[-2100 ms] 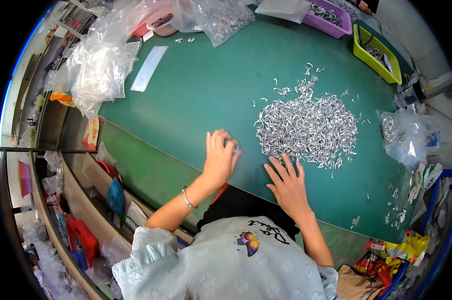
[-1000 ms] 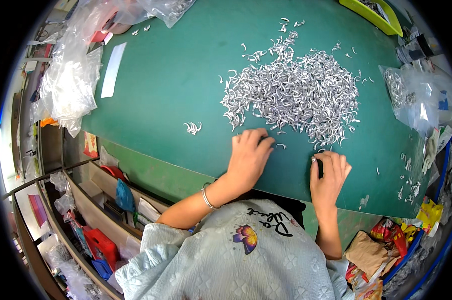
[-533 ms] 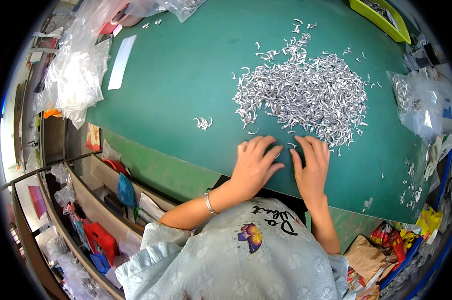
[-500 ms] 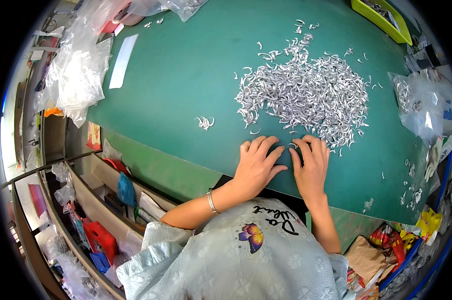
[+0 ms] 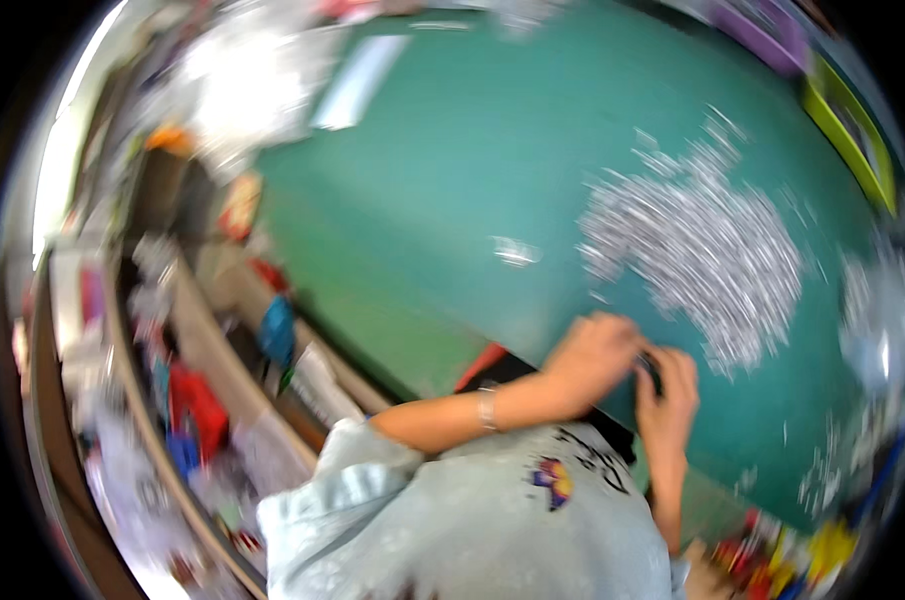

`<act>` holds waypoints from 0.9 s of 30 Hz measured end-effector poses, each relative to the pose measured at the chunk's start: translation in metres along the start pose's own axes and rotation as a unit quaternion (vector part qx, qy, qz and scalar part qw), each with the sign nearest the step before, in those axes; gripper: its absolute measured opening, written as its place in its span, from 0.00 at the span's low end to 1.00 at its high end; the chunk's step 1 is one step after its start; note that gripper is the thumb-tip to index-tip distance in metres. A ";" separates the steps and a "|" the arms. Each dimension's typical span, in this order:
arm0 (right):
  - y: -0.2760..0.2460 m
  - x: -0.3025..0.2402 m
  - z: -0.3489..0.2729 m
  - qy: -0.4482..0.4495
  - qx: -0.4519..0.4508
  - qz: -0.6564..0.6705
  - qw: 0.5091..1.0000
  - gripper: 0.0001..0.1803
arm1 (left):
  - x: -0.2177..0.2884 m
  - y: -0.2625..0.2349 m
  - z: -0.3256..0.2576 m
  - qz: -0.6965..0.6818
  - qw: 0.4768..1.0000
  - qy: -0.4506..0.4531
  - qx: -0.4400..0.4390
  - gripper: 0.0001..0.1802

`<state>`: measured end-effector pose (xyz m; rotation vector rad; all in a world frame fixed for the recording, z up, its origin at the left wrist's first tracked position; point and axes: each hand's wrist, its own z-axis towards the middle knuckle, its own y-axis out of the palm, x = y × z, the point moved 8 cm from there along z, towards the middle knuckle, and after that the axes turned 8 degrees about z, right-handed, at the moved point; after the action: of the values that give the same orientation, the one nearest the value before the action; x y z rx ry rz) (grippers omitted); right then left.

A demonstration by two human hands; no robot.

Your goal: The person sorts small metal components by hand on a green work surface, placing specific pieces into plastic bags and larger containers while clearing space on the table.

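Observation:
The whole picture is smeared by motion. At the near edge of the green tabletop point(image 5: 452, 190), my left hand point(image 5: 597, 362) has its fingers curled and closed, their tips meeting my right hand. My right hand point(image 5: 669, 395) is closed too, with thumb and fingers drawn together. Whatever sits between the fingertips is too small and blurred to make out. Beyond both hands spreads a large pile of small curved silvery metal pieces point(image 5: 697, 245). A little cluster of the same pieces point(image 5: 515, 251) lies apart, left of the pile.
Clear plastic bags point(image 5: 257, 85) and a pale strip point(image 5: 362, 80) lie at the far left. A lime-green bin point(image 5: 852, 140) and a purple bin point(image 5: 762, 30) stand far right. A filled plastic bag point(image 5: 877, 330) sits at the right edge. Open drawers point(image 5: 197, 340) hold items at left.
My hands have come together, and their spread fingers have closed. The view has shifted, so the table and pile appear farther right and lower.

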<state>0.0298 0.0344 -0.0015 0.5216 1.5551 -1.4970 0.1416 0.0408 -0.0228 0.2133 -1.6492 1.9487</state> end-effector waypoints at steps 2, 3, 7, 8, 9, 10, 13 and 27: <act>0.004 0.015 -0.007 0.051 -0.028 0.037 0.998 0.13 | 0.012 -0.020 -0.002 -0.023 0.998 0.019 0.049 0.10; 0.009 0.030 -0.008 -0.002 -0.025 0.038 0.999 0.10 | 0.012 -0.011 -0.004 -0.057 0.997 0.021 0.053 0.09; -0.021 0.033 -0.022 0.070 -0.005 0.098 0.993 0.16 | 0.045 0.032 -0.015 0.050 0.982 0.091 0.156 0.12; -0.032 0.031 -0.022 0.090 -0.026 0.052 0.994 0.16 | 0.049 0.060 -0.006 -0.073 0.986 0.150 -0.005 0.34; -0.047 0.017 -0.015 0.091 -0.061 -0.112 0.988 0.15 | 0.057 0.064 -0.001 -0.090 0.984 0.149 0.047 0.27; -0.052 0.034 -0.005 0.107 -0.082 -0.099 0.986 0.15 | 0.049 0.102 0.007 -0.045 0.991 0.116 0.050 0.18; -0.059 0.031 0.022 0.045 -0.046 -0.063 0.996 0.15 | 0.045 0.096 0.001 -0.007 0.973 0.172 0.156 0.11; 0.002 -0.021 0.016 -0.222 -0.136 -0.177 0.949 0.14 | -0.063 -0.048 -0.061 -0.006 0.986 -0.034 0.165 0.10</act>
<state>0.0475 0.0251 0.0164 -0.2578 1.5008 -1.4939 0.2330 0.0822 -0.0253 0.4205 -1.3533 2.2186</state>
